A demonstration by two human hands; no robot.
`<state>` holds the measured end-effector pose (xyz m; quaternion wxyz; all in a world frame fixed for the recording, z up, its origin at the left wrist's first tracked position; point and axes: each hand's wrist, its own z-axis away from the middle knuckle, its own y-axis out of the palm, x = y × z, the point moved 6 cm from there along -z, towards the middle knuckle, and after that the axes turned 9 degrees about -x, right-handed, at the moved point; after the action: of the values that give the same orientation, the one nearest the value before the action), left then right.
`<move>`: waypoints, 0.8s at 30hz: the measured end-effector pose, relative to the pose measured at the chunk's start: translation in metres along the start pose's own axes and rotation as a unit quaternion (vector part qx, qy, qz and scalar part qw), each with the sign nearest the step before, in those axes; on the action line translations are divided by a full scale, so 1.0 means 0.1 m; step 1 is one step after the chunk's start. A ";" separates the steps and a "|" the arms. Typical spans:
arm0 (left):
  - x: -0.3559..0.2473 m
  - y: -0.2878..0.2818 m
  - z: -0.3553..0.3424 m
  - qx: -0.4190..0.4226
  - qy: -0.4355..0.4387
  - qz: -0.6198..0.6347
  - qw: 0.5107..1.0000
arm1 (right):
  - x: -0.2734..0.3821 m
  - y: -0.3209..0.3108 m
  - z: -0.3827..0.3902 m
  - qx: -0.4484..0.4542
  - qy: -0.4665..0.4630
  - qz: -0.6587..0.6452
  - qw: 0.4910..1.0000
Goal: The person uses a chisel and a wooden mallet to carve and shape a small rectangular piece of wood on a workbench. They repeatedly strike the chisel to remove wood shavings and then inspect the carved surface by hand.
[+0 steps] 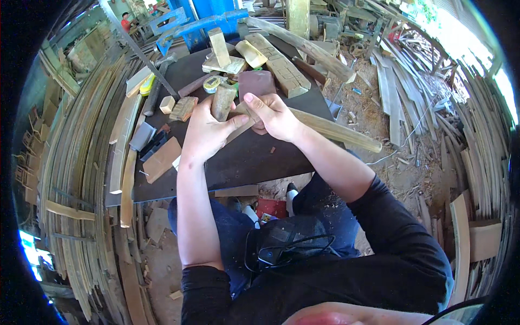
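Note:
My left hand is closed, fingers wrapped round a short, worn wooden block that stands up above the thumb. A flat strip of wood runs between both hands, under my left thumb. My right hand is closed on the strip's other end, with the thumb on top. Whether the block and strip are one piece, I cannot tell. Just behind the hands lies a reddish-brown block. Next to the left hand are a yellow tape measure and a striped wood offcut.
The dark tabletop carries a handsaw, a long wooden pole, a carved wooden board and a flat wood piece near its left edge. Lumber piles flank both sides. A blue machine stands behind. Far off is a person.

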<state>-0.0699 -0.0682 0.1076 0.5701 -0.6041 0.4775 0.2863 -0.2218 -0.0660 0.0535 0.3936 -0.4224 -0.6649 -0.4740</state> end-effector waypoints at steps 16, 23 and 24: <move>-0.06 0.09 -0.02 -0.031 0.070 -0.021 0.997 | 0.15 -0.01 0.03 -0.056 -0.072 0.154 0.984; -0.03 0.15 -0.07 -0.042 0.046 0.000 0.998 | 0.19 -0.09 -0.01 -0.128 -0.170 0.277 0.937; -0.08 0.14 -0.07 -0.035 0.027 -0.015 0.999 | 0.23 -0.11 -0.01 -0.140 -0.205 0.329 0.911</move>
<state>-0.0874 -0.0712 0.1099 0.5398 -0.6380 0.4736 0.2780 -0.2394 -0.0649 0.0716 0.3187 -0.7559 -0.4814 -0.3087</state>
